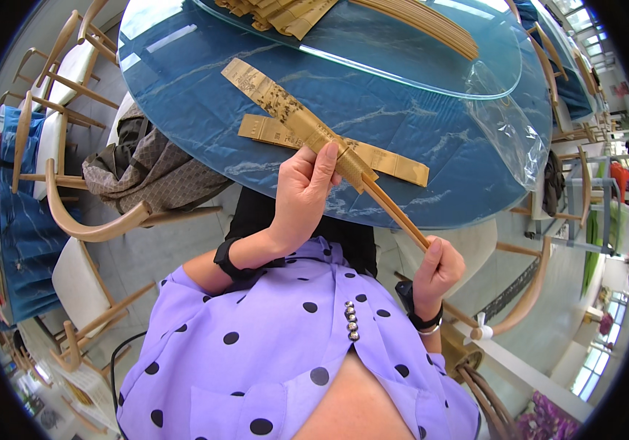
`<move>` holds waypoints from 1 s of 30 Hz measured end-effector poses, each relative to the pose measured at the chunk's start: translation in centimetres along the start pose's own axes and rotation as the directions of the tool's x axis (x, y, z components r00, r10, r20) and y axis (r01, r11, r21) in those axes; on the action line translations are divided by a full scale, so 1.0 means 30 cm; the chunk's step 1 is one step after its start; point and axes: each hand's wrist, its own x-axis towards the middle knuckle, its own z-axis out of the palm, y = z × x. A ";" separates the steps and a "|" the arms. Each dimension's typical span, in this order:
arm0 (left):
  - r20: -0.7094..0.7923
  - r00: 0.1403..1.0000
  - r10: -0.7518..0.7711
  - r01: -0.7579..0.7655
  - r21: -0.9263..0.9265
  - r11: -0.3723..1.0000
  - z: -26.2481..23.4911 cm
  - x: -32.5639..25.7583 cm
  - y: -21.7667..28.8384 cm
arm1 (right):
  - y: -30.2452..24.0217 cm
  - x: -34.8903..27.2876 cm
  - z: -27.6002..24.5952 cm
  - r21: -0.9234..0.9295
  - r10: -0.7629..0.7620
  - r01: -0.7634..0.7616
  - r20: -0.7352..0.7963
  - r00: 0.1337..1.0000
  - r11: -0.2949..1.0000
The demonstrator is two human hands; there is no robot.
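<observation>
Paper sleeve (285,110): long, tan, printed, with wooden chopsticks (395,213) protruding from its lower end. Left hand (307,194) grips the sleeve near its mouth; right hand (437,268) pinches the chopstick tips. The item hovers over the near edge of the blue table (439,147), open floor below. Long axis runs diagonally, upper-left to lower-right.

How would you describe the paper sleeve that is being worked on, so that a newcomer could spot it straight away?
Start at the round blue table and come to its near edge. There the left hand pinches a tan paper sleeve that slants up and left, with wooden chopsticks sticking out toward the right hand. Unlike the flat sleeve lying crosswise under it, it is raised and held.
</observation>
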 end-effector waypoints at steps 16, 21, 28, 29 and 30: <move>-0.003 1.000 0.001 -0.001 -0.031 1.000 -0.019 0.022 0.021 | -0.010 -0.002 0.020 -0.004 -0.056 0.056 -0.017 0.998 0.998; 0.054 0.998 -0.023 0.031 -0.150 0.988 -0.040 0.045 0.062 | 0.002 -0.008 0.007 -0.018 -0.058 0.058 0.003 0.998 0.998; -0.035 0.999 -0.002 0.000 -0.047 0.999 -0.011 0.020 -0.008 | -0.015 -0.008 0.025 0.004 -0.050 0.050 -0.012 0.999 0.999; -0.010 1.000 0.010 -0.010 -0.020 1.000 -0.022 0.021 -0.010 | -0.013 -0.006 0.028 0.007 -0.050 0.050 -0.013 0.999 0.999; -0.002 1.000 0.018 -0.018 -0.029 0.999 -0.023 0.022 -0.007 | -0.012 -0.006 0.029 0.010 -0.050 0.050 -0.013 0.999 0.999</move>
